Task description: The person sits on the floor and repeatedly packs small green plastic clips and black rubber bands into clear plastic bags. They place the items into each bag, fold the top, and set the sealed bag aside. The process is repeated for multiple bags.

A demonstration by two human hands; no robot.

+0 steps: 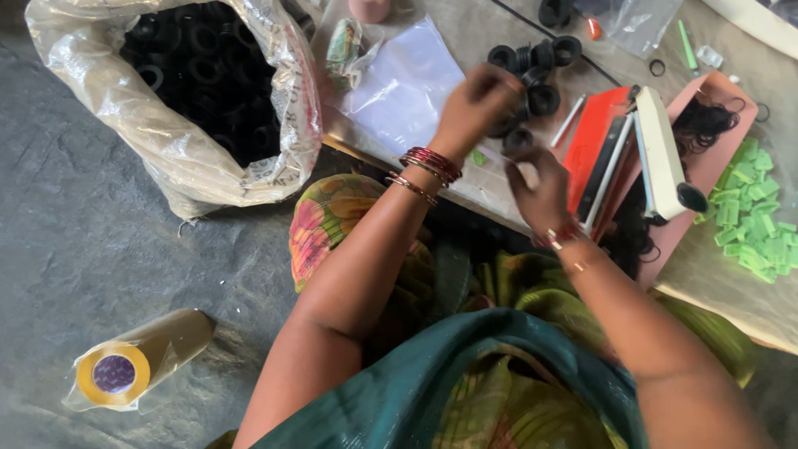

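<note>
1. Black rubber rings (536, 71) lie in a loose cluster on the low surface (465, 33), just beyond both hands.
2. Left hand (478, 104) is curled among the nearest rings, fingers bent down over them; motion blur hides whether it grips one, so I cannot tell.
3. Right hand (540, 187) is pinched narrow on a small pale piece (526, 173), just beside the red heat sealer (619, 154).
4. Risk, as a judgement: the rings sit close to the surface edge, so a sweeping wrist could roll one off onto the floor.
5. Another risk: the right hand works right against the sealer's bar, and a brush against it might burn or nip if it is hot.
6. Clear plastic bags (407, 83) and green tags (752, 212) crowd the surface; a big sack (179, 158) of rings and a tape roll (137, 362) rest on the grey floor (75, 224).
</note>
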